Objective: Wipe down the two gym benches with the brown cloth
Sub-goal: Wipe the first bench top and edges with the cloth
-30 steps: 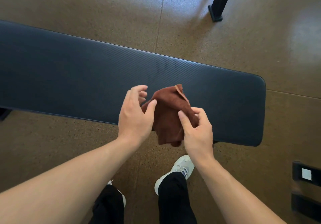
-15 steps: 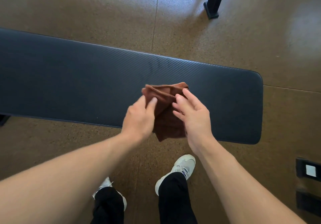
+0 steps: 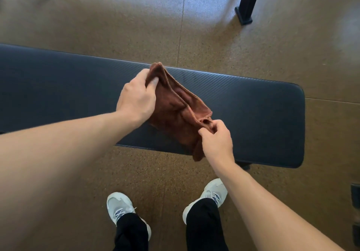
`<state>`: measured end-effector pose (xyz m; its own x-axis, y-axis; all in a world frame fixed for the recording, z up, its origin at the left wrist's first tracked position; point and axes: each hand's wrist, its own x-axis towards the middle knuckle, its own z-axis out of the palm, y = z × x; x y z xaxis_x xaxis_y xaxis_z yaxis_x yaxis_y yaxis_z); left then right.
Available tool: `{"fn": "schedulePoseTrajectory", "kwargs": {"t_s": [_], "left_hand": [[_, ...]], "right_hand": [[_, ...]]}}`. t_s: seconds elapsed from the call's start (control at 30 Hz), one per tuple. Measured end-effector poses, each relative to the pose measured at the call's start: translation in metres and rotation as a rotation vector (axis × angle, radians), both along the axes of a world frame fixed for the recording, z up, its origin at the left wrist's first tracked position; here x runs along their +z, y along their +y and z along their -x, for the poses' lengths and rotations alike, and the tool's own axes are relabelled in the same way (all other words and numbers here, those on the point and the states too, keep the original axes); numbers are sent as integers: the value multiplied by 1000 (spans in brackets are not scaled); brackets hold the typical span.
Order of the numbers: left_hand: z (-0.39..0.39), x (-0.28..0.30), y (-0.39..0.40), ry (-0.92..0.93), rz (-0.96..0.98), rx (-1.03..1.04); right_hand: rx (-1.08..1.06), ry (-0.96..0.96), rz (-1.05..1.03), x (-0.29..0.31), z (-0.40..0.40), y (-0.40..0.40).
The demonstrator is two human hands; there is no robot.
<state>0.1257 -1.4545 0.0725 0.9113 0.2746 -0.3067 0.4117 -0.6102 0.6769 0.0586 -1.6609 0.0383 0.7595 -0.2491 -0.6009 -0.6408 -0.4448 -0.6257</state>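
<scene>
The person's forearms are bare, with no sleeves in view. The left hand (image 3: 136,99) and right hand (image 3: 217,143) wear nothing. Black trousers (image 3: 204,225) fall over pale grey-white laced sneakers (image 3: 118,206).

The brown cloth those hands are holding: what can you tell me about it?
The cloth is rust-brown, soft and fuzzy like a towel, with a stitched hem along its edges. It is folded and creased, stretched slantwise between two grips: the left hand pinches its far upper corner, the right hand pinches its near corner. The rest sags in front of the bench; whether it touches the pad is unclear.
</scene>
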Motion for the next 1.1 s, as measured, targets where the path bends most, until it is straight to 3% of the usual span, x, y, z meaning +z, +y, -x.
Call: {"fn": "schedulePoseTrajectory", "kwargs": {"t_s": [0.13,0.3,0.4,0.5,0.57,0.6,0.73,0.83,0.93,1.03,1.1], "left_hand": [[9,8,-4,6,19,51],[48,2,-43,109,130,-41],[72,-10,-64,279,32,-172],[84,-19,-68,363,-140,-264],[85,-23,-68,336,-187,-262],[84,-24,-67,307,-207,-276],[80,-27,-58,169,-210,-316],[80,-30,-51,84,-218,-195],[80,-33,-53,38,-235,-182],[77,-39,-62,-9,-330,-310],[75,-45,-70,128,-371,-367]], "right_hand": [[-188,-193,121,40,-28,-33],[-23,-251,462,78,-49,-75],[-7,-368,667,64,-49,-78],[85,-111,535,24,-41,-56],[183,91,504,-9,-31,-36],[229,99,524,-24,-26,-26],[504,-215,645,-49,7,-4],[842,-462,562,-56,35,-10],[1033,-609,486,-61,32,-33],[942,-702,456,-61,14,-83],[789,-580,532,-52,5,-126]]}}
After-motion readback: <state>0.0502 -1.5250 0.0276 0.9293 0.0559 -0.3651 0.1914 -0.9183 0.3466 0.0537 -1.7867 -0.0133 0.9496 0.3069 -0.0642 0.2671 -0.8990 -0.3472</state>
